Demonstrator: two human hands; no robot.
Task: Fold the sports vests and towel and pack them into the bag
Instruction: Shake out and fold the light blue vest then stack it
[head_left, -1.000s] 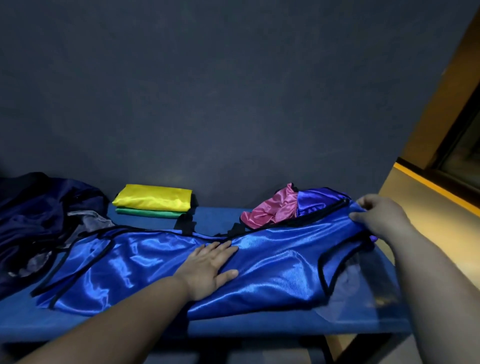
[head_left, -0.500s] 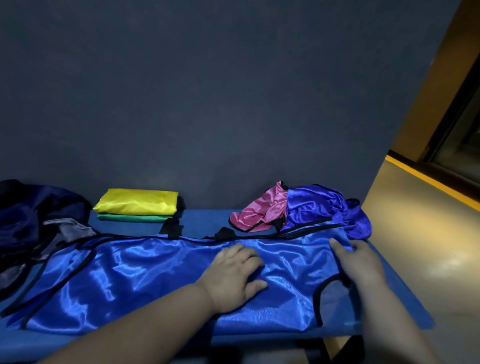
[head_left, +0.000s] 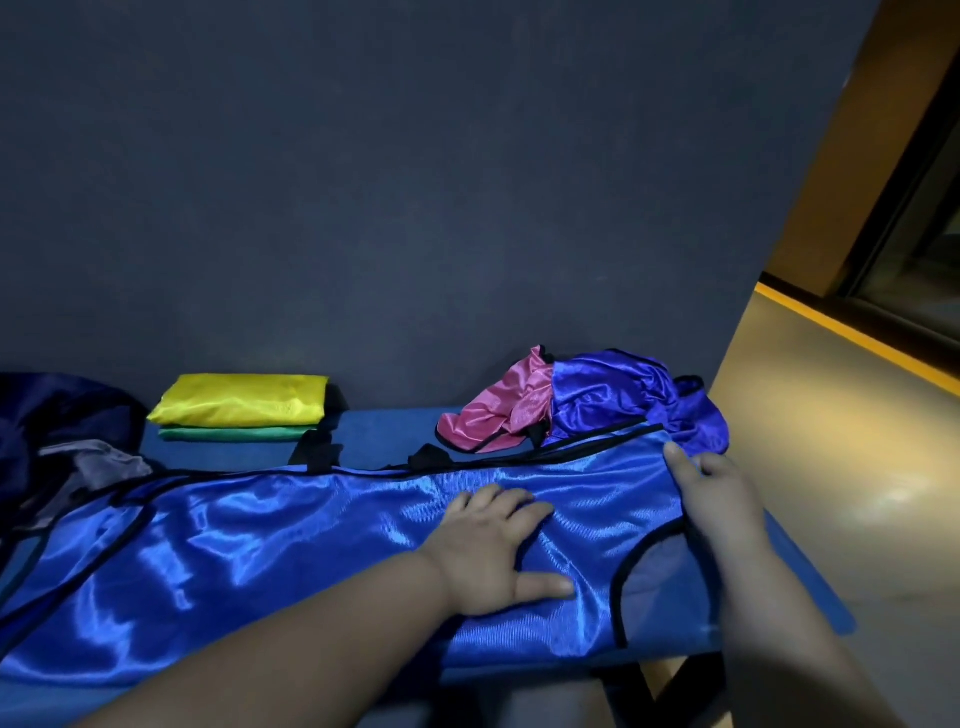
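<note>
A shiny blue sports vest (head_left: 270, 540) with black trim lies spread lengthwise along the blue bench (head_left: 374, 434). My left hand (head_left: 493, 545) presses flat on the vest's middle, fingers spread. My right hand (head_left: 722, 493) rests flat on the vest's right end, fingers straight, a fingertip at the far corner. Behind the vest, a crumpled pink vest (head_left: 493, 410) and a crumpled purple-blue vest (head_left: 623, 400) lie in a heap. A folded yellow vest (head_left: 244, 397) sits on a folded green one (head_left: 234, 434) at the back. The dark blue bag (head_left: 57, 415) slumps at the far left.
A grey cloth (head_left: 98, 462) lies at the bag's mouth. A dark wall (head_left: 415, 182) stands right behind the bench. The bench ends just right of my right hand; beyond it is bare tan floor (head_left: 857, 467) and a dark doorway.
My right hand let go of the pinched right end of the vest and laid it flat on the bench. My left hand slid a little right along the fabric.
</note>
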